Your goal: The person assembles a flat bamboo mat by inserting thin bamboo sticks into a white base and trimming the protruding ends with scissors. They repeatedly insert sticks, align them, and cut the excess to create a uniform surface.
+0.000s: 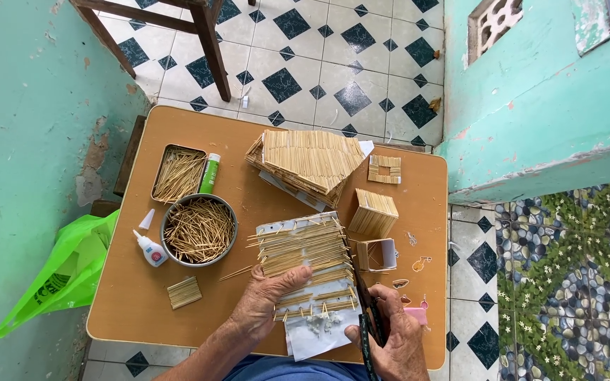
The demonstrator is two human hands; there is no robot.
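My left hand (266, 300) presses flat on a white card panel (312, 271) covered with rows of glued toothpicks, near the table's front edge. My right hand (392, 331) grips dark scissors (363, 303), whose blades lie along the panel's right edge. A blob of white glue (321, 322) sits on the bare lower part of the card. Behind the panel lies a larger toothpick-covered roof piece (308, 162), with a small toothpick-clad box (373, 213) and an open white card box (377, 254) to its right.
The small orange-brown table (128, 296) also carries a round metal bowl of toothpicks (199, 230), a rectangular tin of toothpicks (178, 173), a green glue tube (210, 173), a small white glue bottle (151, 250) and a little toothpick mat (183, 292). A green plastic bag (65, 271) hangs left; a wooden chair (178, 28) stands behind.
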